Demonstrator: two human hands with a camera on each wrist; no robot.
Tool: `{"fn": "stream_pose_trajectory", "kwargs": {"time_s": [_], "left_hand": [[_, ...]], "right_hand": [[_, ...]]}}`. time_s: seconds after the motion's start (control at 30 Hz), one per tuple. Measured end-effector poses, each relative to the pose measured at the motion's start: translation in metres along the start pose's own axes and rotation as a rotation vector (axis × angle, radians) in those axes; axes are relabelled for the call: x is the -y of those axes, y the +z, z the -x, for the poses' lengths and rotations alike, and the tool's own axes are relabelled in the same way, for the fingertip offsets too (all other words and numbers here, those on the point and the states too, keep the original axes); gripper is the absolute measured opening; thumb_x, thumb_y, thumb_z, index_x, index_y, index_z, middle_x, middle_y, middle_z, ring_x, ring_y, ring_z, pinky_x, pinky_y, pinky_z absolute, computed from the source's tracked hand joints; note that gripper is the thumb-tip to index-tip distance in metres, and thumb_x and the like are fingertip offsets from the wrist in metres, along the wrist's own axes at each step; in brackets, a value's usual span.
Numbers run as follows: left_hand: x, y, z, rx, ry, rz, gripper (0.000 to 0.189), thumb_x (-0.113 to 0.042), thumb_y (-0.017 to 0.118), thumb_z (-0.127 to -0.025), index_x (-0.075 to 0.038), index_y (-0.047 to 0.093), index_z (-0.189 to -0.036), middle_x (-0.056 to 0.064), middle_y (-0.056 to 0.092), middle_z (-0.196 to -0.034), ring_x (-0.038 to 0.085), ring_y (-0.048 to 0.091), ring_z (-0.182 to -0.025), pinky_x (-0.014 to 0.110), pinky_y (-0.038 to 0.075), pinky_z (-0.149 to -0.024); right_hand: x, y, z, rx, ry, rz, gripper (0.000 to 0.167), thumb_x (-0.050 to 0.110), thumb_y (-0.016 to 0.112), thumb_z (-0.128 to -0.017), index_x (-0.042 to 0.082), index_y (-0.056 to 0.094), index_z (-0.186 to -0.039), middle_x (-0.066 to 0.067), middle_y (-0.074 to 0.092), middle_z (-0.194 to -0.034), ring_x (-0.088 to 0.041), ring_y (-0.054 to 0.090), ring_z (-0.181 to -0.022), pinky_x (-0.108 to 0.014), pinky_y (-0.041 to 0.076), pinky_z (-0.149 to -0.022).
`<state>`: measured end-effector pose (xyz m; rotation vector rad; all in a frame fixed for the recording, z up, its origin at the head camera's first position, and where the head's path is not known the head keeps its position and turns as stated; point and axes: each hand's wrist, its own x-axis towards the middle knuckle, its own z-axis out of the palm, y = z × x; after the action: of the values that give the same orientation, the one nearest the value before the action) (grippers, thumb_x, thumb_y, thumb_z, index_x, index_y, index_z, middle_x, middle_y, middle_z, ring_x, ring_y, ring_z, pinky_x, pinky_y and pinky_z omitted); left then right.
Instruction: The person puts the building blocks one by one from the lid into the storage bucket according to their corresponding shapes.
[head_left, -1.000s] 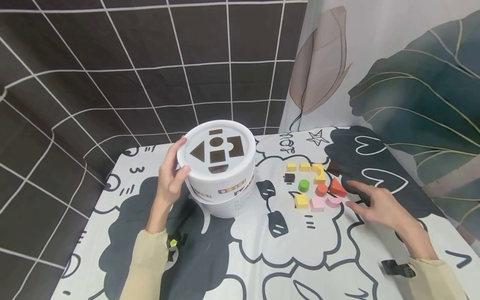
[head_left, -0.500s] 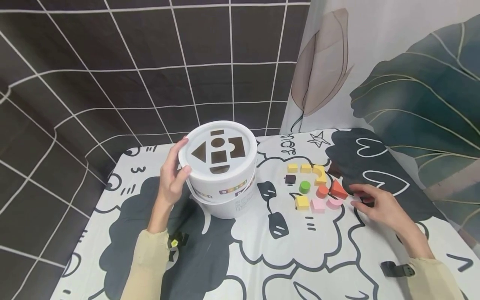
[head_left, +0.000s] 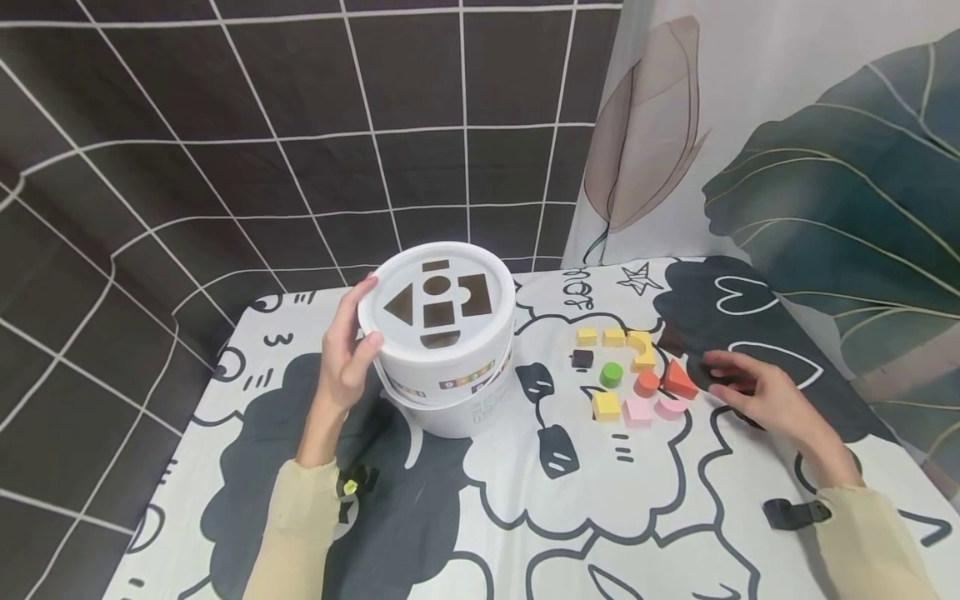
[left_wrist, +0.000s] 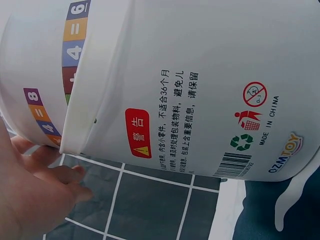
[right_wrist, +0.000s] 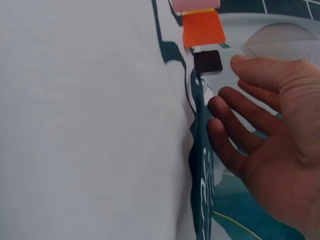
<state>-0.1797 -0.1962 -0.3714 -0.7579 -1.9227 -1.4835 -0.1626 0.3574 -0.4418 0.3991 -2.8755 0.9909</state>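
Note:
My left hand (head_left: pixel 345 354) grips the upper left side of a white shape-sorter bucket (head_left: pixel 468 414), thumb at the edge of its lid (head_left: pixel 480 329). Triangle, circle, square and other cutouts show in the lid. In the left wrist view the fingertips are partly behind the bucket wall (left_wrist: pixel 215 50). On the right, my right hand (head_left: pixel 765 396) hovers just beside a red triangular block (head_left: pixel 679 382), fingers loosely bent and holding nothing. Its thumb points toward a dark block (right_wrist: pixel 208 62) in the right wrist view, with the red block (right_wrist: pixel 203 29) beyond it.
Between bucket and right hand lie yellow blocks (head_left: pixel 606 407), a green cylinder (head_left: pixel 611 374), a red cylinder (head_left: pixel 647 384), pink blocks (head_left: pixel 638 412), a black block (head_left: pixel 582 359) and a dark brown one (head_left: pixel 671 340). A dark grid curtain (head_left: pixel 405 92) hangs behind the patterned cloth (head_left: pixel 592 492).
My right hand has shifted slightly right, away from the red triangular block, and its fingers have drawn in a little. The left hand and bucket stay put.

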Motion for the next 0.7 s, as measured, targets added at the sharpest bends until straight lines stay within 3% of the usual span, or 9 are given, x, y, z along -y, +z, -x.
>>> {"fn": "stream_pose_trajectory", "kwargs": {"time_s": [0.3, 0.5, 0.7], "left_hand": [[0.002, -0.001, 0.002, -0.004, -0.003, -0.009, 0.065, -0.021, 0.051, -0.084, 0.011, 0.045, -0.141, 0.023, 0.047, -0.147, 0.034, 0.042, -0.139, 0.042, 0.029, -0.116], [0.0, -0.001, 0.001, -0.002, -0.003, -0.016, 0.066, -0.023, 0.052, -0.084, 0.011, 0.045, -0.141, 0.022, 0.047, -0.147, 0.033, 0.044, -0.137, 0.041, 0.031, -0.115], [0.0, -0.001, 0.001, 0.002, 0.002, -0.019, 0.067, -0.025, 0.052, -0.086, 0.011, 0.045, -0.142, 0.022, 0.047, -0.147, 0.033, 0.045, -0.137, 0.042, 0.031, -0.115]], "right_hand": [[-0.005, -0.006, -0.02, 0.034, 0.012, -0.081, 0.057, 0.002, 0.072, -0.088, -0.008, 0.049, -0.138, -0.03, 0.055, -0.129, -0.039, 0.054, -0.108, -0.003, 0.04, -0.079], [-0.011, -0.012, -0.035, 0.094, 0.07, -0.118, 0.065, 0.012, 0.072, -0.091, -0.006, 0.042, -0.145, -0.03, 0.051, -0.135, -0.04, 0.05, -0.115, -0.003, 0.04, -0.078], [-0.013, -0.014, -0.047, 0.166, 0.13, -0.105, 0.074, 0.019, 0.074, -0.09, -0.004, 0.036, -0.15, -0.032, 0.047, -0.135, -0.042, 0.051, -0.107, -0.016, 0.047, -0.073]]}}
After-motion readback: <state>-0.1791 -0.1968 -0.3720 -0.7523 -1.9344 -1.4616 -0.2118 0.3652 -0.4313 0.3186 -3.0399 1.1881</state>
